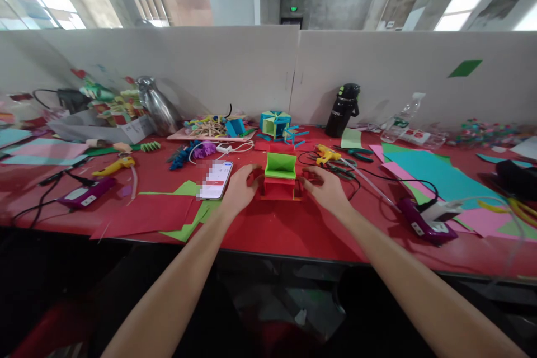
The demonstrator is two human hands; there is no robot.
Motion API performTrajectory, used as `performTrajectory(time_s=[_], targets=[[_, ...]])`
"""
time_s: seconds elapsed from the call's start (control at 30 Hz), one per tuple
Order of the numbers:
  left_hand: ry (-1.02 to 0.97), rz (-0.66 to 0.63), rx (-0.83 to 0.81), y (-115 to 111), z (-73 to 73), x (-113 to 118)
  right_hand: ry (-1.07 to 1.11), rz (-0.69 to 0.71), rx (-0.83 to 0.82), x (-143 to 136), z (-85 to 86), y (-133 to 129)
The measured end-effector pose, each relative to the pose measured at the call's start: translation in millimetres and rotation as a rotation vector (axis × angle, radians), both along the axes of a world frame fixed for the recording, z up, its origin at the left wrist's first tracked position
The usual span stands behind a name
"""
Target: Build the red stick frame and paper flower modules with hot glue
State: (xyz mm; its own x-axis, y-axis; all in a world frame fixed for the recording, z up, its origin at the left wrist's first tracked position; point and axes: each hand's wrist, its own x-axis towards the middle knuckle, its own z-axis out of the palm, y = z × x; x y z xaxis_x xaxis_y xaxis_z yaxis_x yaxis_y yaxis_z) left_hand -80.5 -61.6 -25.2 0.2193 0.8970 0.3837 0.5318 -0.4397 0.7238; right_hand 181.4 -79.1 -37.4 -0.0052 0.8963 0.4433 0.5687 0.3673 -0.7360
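A small folded-paper model [279,187] stands on the red tabletop in front of me, its lower part red and boxy. On top of it sits a bright green folded-paper piece [281,166], open toward me like a seat with a back. My left hand [244,185] grips the model's left side with curved fingers. From the opposite side, my right hand [324,185] holds it between thumb and fingers. Some fingertips are hard to make out against the red paper. Just left of my left hand lies a phone [216,181] with a lit screen.
Yellow glue guns [327,154] lie on both sides, with cords and purple power strips [425,224]. Red sheets [146,213] and teal sheets [444,173] flank me. Behind are a blue-green paper model [274,125], pliers [356,151], a black bottle [343,111] and a metal jug [157,103].
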Motion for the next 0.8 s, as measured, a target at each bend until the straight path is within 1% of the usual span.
performTrajectory(time_s=[0.13,0.23,0.33,0.4,0.43,0.5,0.57,0.63,0.7,0.8], targets=[[0.137,0.043,0.113,-0.6,5.6,0.6,0.007,0.017,-0.019,0.8,0.6,-0.5],[0.229,0.018,0.178,-0.5,11.5,1.1,0.054,0.024,-0.040,0.4,0.0,0.1],[0.268,-0.022,0.188,0.3,14.6,0.9,0.139,0.027,-0.043,-0.7,-1.1,0.4],[0.286,-0.022,0.182,0.7,14.9,0.5,0.181,-0.009,-0.024,-1.8,-0.7,-0.7],[0.294,-0.015,0.178,0.6,14.9,0.4,0.179,-0.053,-0.013,-2.3,0.1,-1.8],[0.305,0.001,0.178,0.1,14.9,0.4,0.108,-0.171,0.001,-2.7,2.6,-4.6],[0.309,0.007,0.181,-0.7,15.5,1.0,0.015,-0.237,-0.004,-2.2,5.5,-7.4],[0.307,0.015,0.183,-1.5,16.6,1.8,-0.029,-0.238,-0.032,-0.8,7.3,-9.1],[0.303,0.017,0.182,-2.1,17.6,2.7,-0.025,-0.229,-0.072,0.8,7.7,-9.4],[0.305,0.016,0.174,-2.9,18.5,3.4,-0.041,-0.260,-0.093,3.1,7.0,-8.2]])
